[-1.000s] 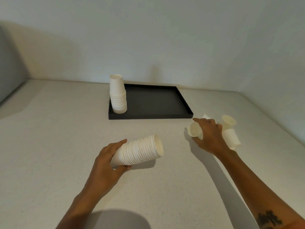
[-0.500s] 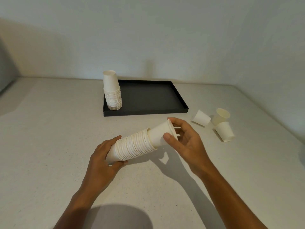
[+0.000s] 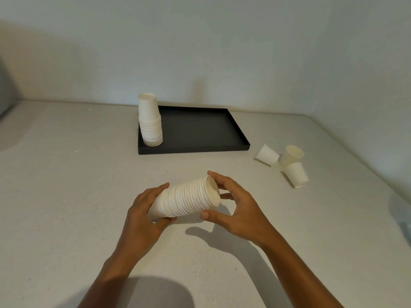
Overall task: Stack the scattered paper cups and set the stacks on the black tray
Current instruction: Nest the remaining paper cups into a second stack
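Note:
A long stack of white paper cups (image 3: 186, 200) lies sideways above the counter, mouth pointing right. My left hand (image 3: 142, 216) grips its narrow bottom end. My right hand (image 3: 235, 207) curls round the open mouth end, thumb under the rim and fingers over it. The black tray (image 3: 200, 130) sits farther back, and an upside-down stack of cups (image 3: 150, 122) stands in its left front corner. Three loose cups lie to the right of the tray: one on its side (image 3: 266, 154), one tilted with its mouth up (image 3: 291, 154), one tipped over (image 3: 297, 174).
The pale counter (image 3: 66, 196) meets walls behind and to the right, forming a corner behind the tray. A dark shadow falls on the counter at the bottom edge.
My right hand took a cup from the loose group on the right, brought it to the held stack and pushed it fully in. The stack now shows no protruding cup.

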Tool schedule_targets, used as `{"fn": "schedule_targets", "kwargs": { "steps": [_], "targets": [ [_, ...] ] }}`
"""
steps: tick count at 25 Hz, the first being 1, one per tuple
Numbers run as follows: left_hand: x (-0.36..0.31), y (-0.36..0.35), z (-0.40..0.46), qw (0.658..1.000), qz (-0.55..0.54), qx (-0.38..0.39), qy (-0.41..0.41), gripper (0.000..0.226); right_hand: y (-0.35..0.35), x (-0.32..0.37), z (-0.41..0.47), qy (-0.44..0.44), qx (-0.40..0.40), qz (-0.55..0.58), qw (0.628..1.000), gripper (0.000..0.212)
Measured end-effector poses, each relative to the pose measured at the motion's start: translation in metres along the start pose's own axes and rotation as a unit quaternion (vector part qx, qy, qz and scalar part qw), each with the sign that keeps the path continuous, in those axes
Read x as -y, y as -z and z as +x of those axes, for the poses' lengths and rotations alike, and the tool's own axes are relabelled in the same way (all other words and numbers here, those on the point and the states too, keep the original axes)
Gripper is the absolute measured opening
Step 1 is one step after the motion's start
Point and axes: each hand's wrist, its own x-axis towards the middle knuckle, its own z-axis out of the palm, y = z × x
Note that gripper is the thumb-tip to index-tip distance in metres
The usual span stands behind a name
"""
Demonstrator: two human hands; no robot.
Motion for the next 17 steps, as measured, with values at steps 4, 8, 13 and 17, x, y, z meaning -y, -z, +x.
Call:
{"fn": "schedule_targets", "kwargs": {
  "steps": [4,8,13,17],
  "targets": [
    [-0.001,-0.008,-0.021,0.967,-0.135,-0.040,-0.214,0.078,0.034,-0.020,-0.004,0.003,-0.071,-0.035,0.997,0.070],
    [-0.005,-0.017,-0.023,0.951,-0.162,0.016,-0.262,0.080,0.094,-0.077,-0.006,-0.092,-0.217,-0.190,0.953,0.067],
    [-0.023,-0.041,-0.034,0.946,-0.175,0.027,-0.271,0.079,0.154,-0.133,0.001,-0.222,-0.255,-0.322,0.884,0.079],
    [-0.050,-0.066,-0.037,0.945,-0.171,0.032,-0.278,0.078,0.171,-0.158,0.009,-0.254,-0.233,-0.330,0.879,0.089]
  ]
}}
